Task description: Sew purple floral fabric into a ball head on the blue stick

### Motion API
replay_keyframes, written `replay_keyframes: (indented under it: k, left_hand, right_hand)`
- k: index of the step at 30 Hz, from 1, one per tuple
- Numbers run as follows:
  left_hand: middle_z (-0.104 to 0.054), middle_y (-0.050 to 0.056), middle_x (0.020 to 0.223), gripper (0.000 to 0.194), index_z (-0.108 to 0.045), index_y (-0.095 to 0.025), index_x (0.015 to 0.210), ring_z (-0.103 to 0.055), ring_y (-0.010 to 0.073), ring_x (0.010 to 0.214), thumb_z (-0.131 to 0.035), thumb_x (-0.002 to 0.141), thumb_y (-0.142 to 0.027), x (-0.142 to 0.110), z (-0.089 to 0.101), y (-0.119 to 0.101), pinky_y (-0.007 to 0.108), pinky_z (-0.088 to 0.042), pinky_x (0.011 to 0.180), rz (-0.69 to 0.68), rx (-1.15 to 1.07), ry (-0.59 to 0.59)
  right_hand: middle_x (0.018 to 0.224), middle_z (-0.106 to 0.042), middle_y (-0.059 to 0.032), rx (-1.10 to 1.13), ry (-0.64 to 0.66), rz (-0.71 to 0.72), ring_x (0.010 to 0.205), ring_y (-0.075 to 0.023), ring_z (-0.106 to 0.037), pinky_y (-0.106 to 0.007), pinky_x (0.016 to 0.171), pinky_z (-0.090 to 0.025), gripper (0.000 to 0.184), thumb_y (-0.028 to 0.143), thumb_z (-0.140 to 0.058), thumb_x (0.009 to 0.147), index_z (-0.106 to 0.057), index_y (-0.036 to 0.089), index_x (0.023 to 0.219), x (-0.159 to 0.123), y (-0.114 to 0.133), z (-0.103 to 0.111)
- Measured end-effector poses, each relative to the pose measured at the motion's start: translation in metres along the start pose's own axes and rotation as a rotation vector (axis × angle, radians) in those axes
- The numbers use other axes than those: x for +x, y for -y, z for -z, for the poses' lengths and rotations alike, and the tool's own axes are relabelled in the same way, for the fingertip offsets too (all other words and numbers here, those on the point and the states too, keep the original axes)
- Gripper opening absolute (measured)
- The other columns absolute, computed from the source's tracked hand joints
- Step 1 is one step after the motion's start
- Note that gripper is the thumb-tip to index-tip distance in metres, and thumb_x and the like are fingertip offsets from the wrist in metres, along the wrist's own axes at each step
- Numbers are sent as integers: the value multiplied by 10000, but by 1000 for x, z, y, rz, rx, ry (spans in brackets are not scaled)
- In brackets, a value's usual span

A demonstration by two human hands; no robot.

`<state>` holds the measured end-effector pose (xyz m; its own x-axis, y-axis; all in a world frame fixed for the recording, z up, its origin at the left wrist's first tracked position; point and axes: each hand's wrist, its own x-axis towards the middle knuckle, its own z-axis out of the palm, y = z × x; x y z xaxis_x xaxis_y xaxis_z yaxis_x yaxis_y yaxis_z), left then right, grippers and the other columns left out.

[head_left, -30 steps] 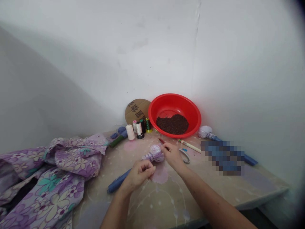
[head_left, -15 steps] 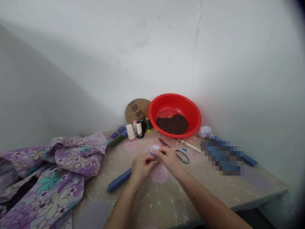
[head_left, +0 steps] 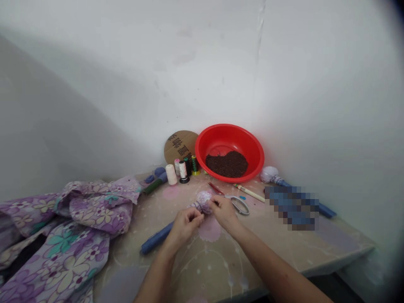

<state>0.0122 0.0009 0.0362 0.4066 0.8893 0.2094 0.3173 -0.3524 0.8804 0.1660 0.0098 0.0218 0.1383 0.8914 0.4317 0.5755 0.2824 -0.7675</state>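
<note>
The basin (head_left: 255, 141) is smooth, glossy red plastic, and the dark heap (head_left: 227, 165) inside looks rough, grainy and matt, while the disc (head_left: 176, 147) behind is dull brown cardboard. The floral fabric (head_left: 91, 210) is soft, matt, creased cloth, and patterned cloth also covers the round head (head_left: 204, 198) of the blue-handled stick (head_left: 158, 238). The table covering (head_left: 202, 269) looks smooth with a faint sheen, the wall (head_left: 142, 84) matt and slightly scuffed.
</note>
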Motion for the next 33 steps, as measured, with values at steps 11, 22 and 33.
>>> replay_keyframes:
  k: [11, 22, 33]
  left_hand:
    - [-594, 11, 638, 247, -627, -153, 684, -484, 116, 580, -515, 689, -374, 6, -9, 0, 203, -300, 533, 18, 327, -90]
    - [-500, -22, 504, 269, -546, -150, 567, -417, 94, 494, -450, 729, -343, 3, -4, 0, 198, -248, 486, -24, 386, -98]
    - [-559, -11, 554, 264, -622, -161, 605, -442, 98, 520, -481, 712, -356, 5, -11, -4, 197, -242, 491, -7, 449, -79]
  right_hand:
    - [498, -489, 21, 178, 52, -23, 524, -102, -431, -195, 486, -306, 201, 245, -461, 696, -542, 153, 537, -3, 8, -1]
    - [500, -493, 21, 60, 49, -15, 515, -98, -420, -195, 486, -286, 203, 238, -455, 697, -558, 149, 546, -1, 3, 3]
    - [504, -478, 26, 110, 69, -31, 515, -96, -410, -197, 492, -293, 211, 259, -468, 699, -540, 149, 533, -3, 9, -1]
